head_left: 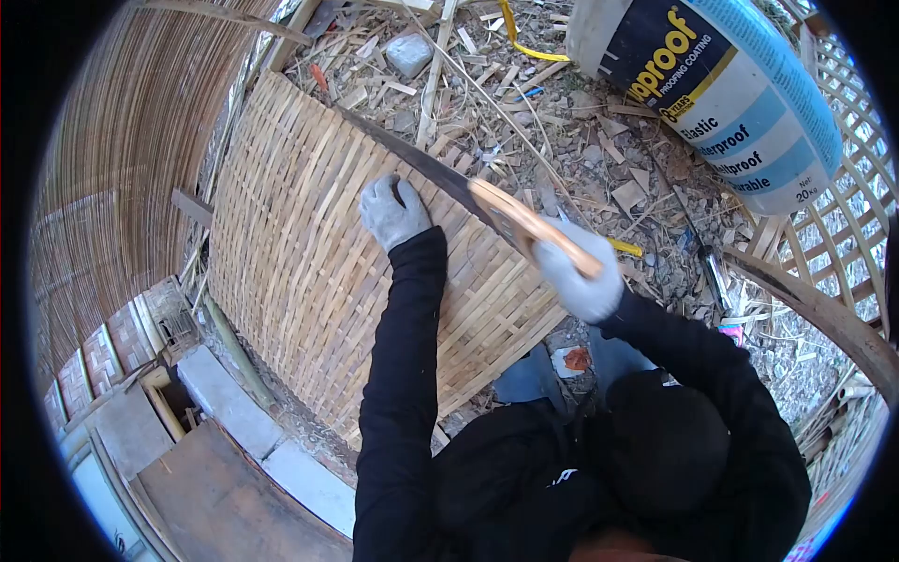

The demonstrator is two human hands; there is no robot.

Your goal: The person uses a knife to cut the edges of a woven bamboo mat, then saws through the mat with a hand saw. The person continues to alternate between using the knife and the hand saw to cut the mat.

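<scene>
Handsaw at the edge of a woven bamboo mat

The left hand, gloved in pale grey, lies open on the woven bamboo mat, palm down, thumb apart from the fingers, near the edge where the handsaw is. The right hand, also gloved, is closed around the saw's wooden handle; the blade runs along that edge of the mat, its far end pointing away from the person. Beyond the saw, wood scraps and stones litter the ground. A large waterproofing-coating bucket stands tilted in the view, beside a bamboo lattice.
</scene>
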